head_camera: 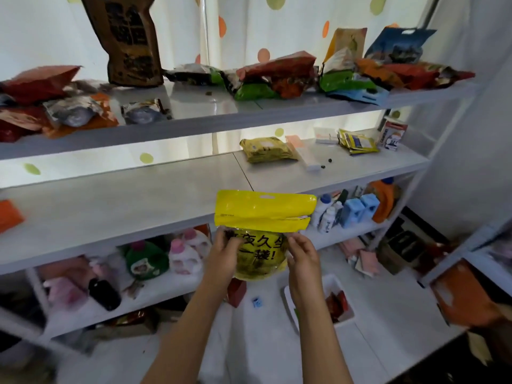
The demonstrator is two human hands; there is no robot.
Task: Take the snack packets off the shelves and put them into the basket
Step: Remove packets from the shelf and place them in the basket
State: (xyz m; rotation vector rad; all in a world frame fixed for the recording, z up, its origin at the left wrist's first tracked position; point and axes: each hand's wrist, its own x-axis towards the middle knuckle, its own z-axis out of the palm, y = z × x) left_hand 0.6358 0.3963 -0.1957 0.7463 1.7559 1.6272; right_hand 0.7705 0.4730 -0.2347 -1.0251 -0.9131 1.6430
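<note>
Yellow snack packet (260, 234) upright, left hand (221, 256) and right hand (303, 257) grips holding its sides, above white basket (342, 318).

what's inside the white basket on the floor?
The white basket shows red packets at its far end. The right forearm covers the near-left part, so anything lying there can't be seen.

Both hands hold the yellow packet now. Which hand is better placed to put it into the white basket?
Probably the right hand: the white plastic basket lies directly below it, and it already grips the yellow plastic packet.
</note>
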